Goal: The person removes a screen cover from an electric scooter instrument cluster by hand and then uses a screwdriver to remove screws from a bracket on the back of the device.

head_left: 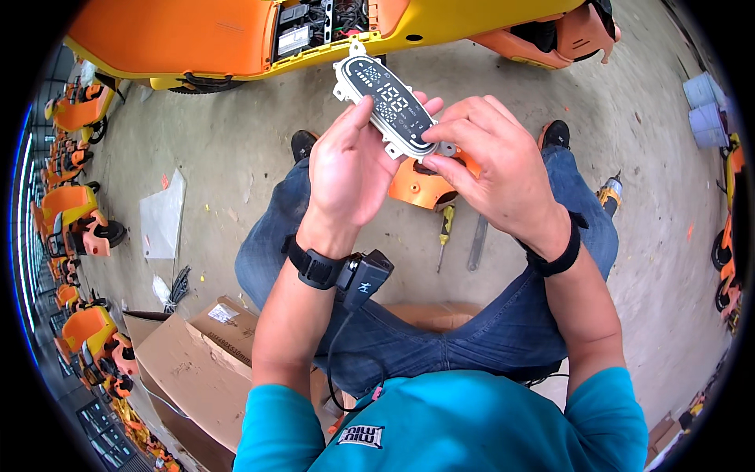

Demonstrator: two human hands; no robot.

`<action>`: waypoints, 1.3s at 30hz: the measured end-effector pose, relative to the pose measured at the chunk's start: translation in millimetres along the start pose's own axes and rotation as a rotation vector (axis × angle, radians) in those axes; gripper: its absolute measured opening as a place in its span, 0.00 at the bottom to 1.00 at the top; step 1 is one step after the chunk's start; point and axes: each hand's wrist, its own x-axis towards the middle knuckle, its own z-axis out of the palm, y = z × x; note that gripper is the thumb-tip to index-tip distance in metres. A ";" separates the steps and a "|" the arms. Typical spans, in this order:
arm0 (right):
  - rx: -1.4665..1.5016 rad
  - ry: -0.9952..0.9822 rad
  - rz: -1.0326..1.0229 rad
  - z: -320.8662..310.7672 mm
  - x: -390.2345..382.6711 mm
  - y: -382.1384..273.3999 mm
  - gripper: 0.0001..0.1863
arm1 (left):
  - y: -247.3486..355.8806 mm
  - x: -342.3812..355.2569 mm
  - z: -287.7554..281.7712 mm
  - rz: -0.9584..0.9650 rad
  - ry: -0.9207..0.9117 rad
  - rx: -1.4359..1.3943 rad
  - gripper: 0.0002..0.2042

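An oval instrument display point(391, 101) with a black face, light symbols and a white rim with mounting tabs is held up in front of me, tilted. My left hand point(344, 175) supports it from below and the side, its thumb along the near edge. At the lower right end, the thumb and fingers of my right hand point(501, 161) pinch around the rim; the exact contact is partly hidden by the fingers. Beneath the display, on the floor between my feet, lies an orange plastic part point(415, 187), partly covered by my hands.
A yellow and orange scooter body point(181, 35) with an open wiring compartment point(314, 27) stands ahead. On the floor are a screwdriver point(446, 228), a grey strip point(476, 244), a power drill point(609, 195) and a white sheet point(163, 216). Cardboard boxes point(189, 362) sit at my left.
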 end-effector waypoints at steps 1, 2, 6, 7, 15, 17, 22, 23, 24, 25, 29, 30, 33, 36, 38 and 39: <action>-0.016 -0.011 -0.006 -0.1 0.1 -0.3 0.12 | -0.7 0.2 -2.0 -0.011 -0.001 0.032 0.23; -0.033 -0.021 -0.011 0.0 0.5 0.1 0.12 | -0.3 -0.2 -0.5 -0.009 0.018 0.053 0.22; -0.052 -0.060 -0.040 0.9 -1.1 2.9 0.11 | -0.1 -0.5 -2.2 -0.022 0.039 0.107 0.21; -0.065 -0.068 -0.046 1.6 -1.7 2.7 0.10 | 0.4 -0.7 -3.9 -0.022 0.023 0.113 0.20; -0.159 -0.085 -0.091 10.1 -6.8 2.1 0.07 | 1.2 -4.7 -1.0 -0.022 0.072 0.355 0.19; -0.175 -0.083 -0.089 12.9 -8.2 1.6 0.06 | 0.4 -4.4 -2.6 -0.027 0.086 0.413 0.19; -0.186 -0.048 -0.087 19.9 -11.2 1.3 0.07 | 2.3 -3.1 -12.7 -0.036 -0.006 0.491 0.16; -0.177 -0.055 -0.072 20.2 -11.5 1.2 0.07 | 2.7 -3.1 -13.2 -0.037 0.003 0.546 0.16; -0.169 -0.064 -0.057 20.3 -12.4 1.4 0.07 | 2.1 -3.3 -14.1 -0.038 0.012 0.600 0.16; -0.160 -0.073 -0.042 20.4 -12.9 1.5 0.07 | 1.3 -3.3 -15.4 -0.041 0.022 0.654 0.15; -0.199 -0.085 -0.005 17.8 -12.3 0.1 0.06 | 1.2 -3.0 -21.4 -0.014 -0.058 0.554 0.16; -0.203 -0.088 0.008 16.8 -12.7 1.8 0.05 | 5.6 0.3 -10.1 -0.144 0.014 0.464 0.15; -0.183 -0.067 0.030 18.3 -13.6 2.0 0.04 | 7.7 -1.4 -14.4 -0.140 -0.071 0.481 0.14; -0.191 -0.114 0.103 14.0 -9.6 -8.9 0.05 | 4.0 0.1 -26.5 -0.117 -0.116 0.468 0.16; -0.225 -0.136 0.103 13.7 -10.3 -10.7 0.04 | 4.9 -1.2 -22.8 -0.121 -0.116 0.495 0.17; -0.242 -0.142 0.103 13.3 -10.4 -11.1 0.04 | 5.1 -1.1 -21.7 -0.121 -0.121 0.506 0.17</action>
